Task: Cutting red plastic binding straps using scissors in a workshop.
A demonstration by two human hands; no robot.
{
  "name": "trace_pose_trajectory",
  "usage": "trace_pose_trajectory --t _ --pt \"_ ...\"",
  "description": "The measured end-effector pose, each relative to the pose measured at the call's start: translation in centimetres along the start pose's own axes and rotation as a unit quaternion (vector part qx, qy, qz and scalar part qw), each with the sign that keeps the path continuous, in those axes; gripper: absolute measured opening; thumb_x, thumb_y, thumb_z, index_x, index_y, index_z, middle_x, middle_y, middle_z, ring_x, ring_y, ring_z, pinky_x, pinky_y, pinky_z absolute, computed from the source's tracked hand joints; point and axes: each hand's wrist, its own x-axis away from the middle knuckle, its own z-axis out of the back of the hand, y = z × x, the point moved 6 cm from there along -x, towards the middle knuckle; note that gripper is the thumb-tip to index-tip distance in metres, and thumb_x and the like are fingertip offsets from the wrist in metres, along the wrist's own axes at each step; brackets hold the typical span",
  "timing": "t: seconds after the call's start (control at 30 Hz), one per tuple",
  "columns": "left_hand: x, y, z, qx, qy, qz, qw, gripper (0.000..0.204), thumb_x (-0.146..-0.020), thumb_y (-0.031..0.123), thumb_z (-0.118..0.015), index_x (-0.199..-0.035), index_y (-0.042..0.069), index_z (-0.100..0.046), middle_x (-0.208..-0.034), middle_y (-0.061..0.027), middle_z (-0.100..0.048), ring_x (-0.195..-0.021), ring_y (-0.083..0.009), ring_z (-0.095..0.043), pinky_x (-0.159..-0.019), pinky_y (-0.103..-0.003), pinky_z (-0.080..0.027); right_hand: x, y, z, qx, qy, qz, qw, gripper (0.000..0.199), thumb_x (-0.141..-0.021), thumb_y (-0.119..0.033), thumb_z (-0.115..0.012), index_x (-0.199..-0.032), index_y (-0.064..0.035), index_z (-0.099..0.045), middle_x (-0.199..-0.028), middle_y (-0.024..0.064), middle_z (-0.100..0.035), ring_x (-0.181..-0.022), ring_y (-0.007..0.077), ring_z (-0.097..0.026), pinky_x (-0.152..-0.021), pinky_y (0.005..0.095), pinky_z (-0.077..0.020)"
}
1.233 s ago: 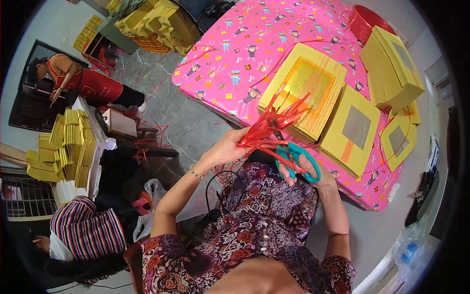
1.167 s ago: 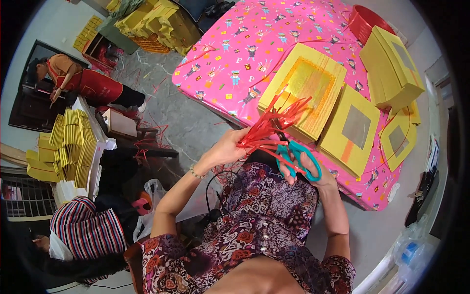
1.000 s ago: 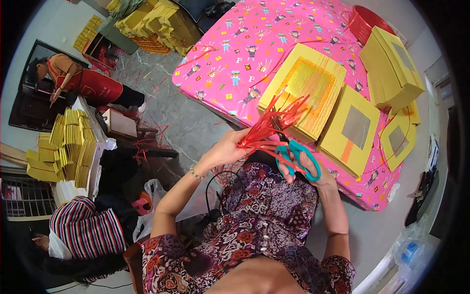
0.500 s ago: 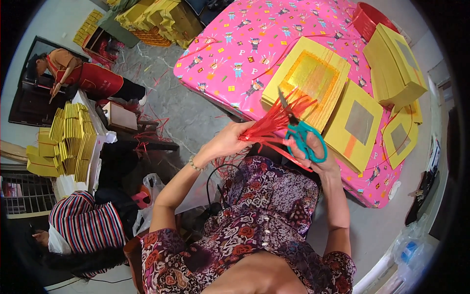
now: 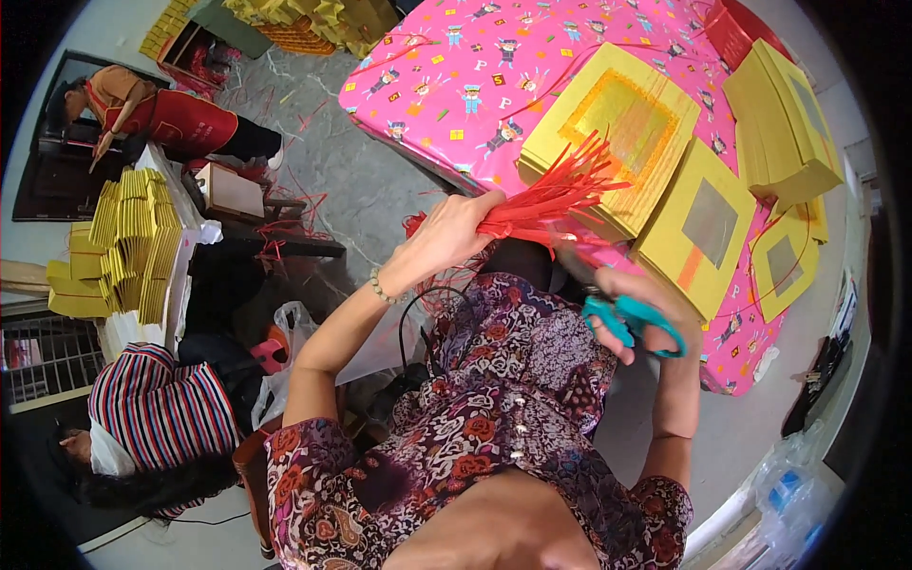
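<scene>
Nearest to us is our floral blouse (image 5: 475, 399); above it, we grasp the base of a bundle of red plastic strips (image 5: 556, 199) in the clenched left hand (image 5: 446, 233), and a beaded bracelet (image 5: 382, 287) encircles that wrist; the bundle's loose ends fan toward the upper right, in front of the edge of the yellow paper stack with a gold panel (image 5: 622, 119). We grasp teal-handled scissors (image 5: 608, 321) in the right hand (image 5: 646, 290), just beside and below the strips; the blades are blurred, so we cannot tell whether they are parted.

Beyond the hands, we see a table with a pink printed cover (image 5: 427, 104); it bears the gold-panelled stack, a yellow stack with a grey panel (image 5: 711, 231) just beside it, and a taller yellow stack (image 5: 784, 142) to the right; a red tub (image 5: 746, 33) is near the table's far corner.

To our left, a person in a striped top (image 5: 166, 408) is near folded yellow bundles (image 5: 142, 237); farther off, a person in a red apron (image 5: 195, 128) leans forward; red strips litter the grey floor (image 5: 356, 190).
</scene>
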Motion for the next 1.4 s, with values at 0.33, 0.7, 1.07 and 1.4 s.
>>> trace_pose_trajectory --t 0.33,0.7,1.07,1.4 --pt "-0.2 0.9 0.1 -0.01 0.001 -0.047 0.999 0.033 -0.072 0.009 -0.064 -0.102 0.0 -0.052 -0.075 -0.0225 -0.059 -0.074 -0.039 -0.059 -0.061 -0.046 -0.046 -1.1 3.1 1.4 0.042 -0.012 -0.049 0.998 0.058 -0.077 -0.055 -0.062 -0.096 -0.0027 -0.046 -0.068 0.0042 -0.052 -0.051 0.0092 -0.051 -0.043 0.019 -0.0372" --pt "-0.6 1.5 -0.1 0.002 -0.018 -0.046 0.999 0.031 -0.075 0.01 -0.061 -0.103 0.001 -0.053 -0.071 -0.0222 -0.059 -0.071 -0.0397 -0.059 -0.062 -0.045 -0.045 -1.8 4.0 1.9 0.062 -0.04 -0.056 0.996 0.045 -0.088 -0.047 -0.054 -0.099 -0.004 -0.046 -0.072 0.0034 -0.051 -0.057 0.0088 -0.051 -0.047 0.0215 -0.0425" --pt "-0.5 1.5 -0.7 0.116 0.007 -0.074 0.99 0.042 -0.077 0.025 -0.067 -0.108 0.0 -0.055 -0.066 -0.0166 -0.06 -0.065 -0.032 -0.061 -0.059 -0.039 -0.045 -2.6 3.2 1.6 0.038 0.038 0.027 0.998 0.044 -0.083 -0.043 -0.063 -0.095 -0.0039 -0.048 -0.062 0.0007 -0.049 -0.047 0.0061 -0.047 -0.04 0.0178 -0.037" --pt "0.1 -1.2 -1.5 0.506 -0.097 0.169 0.84 0.079 -0.086 0.072 -0.015 -0.097 0.006 -0.056 -0.054 0.0029 -0.038 -0.04 -0.0051 -0.023 -0.038 -0.022 -0.019 -0.7 0.7 2.7 -0.019 0.133 0.165 0.977 0.071 -0.071 -0.064 -0.064 -0.099 -0.0011 -0.046 -0.061 0.0026 -0.049 -0.04 0.0064 -0.043 -0.036 0.0172 -0.0339"
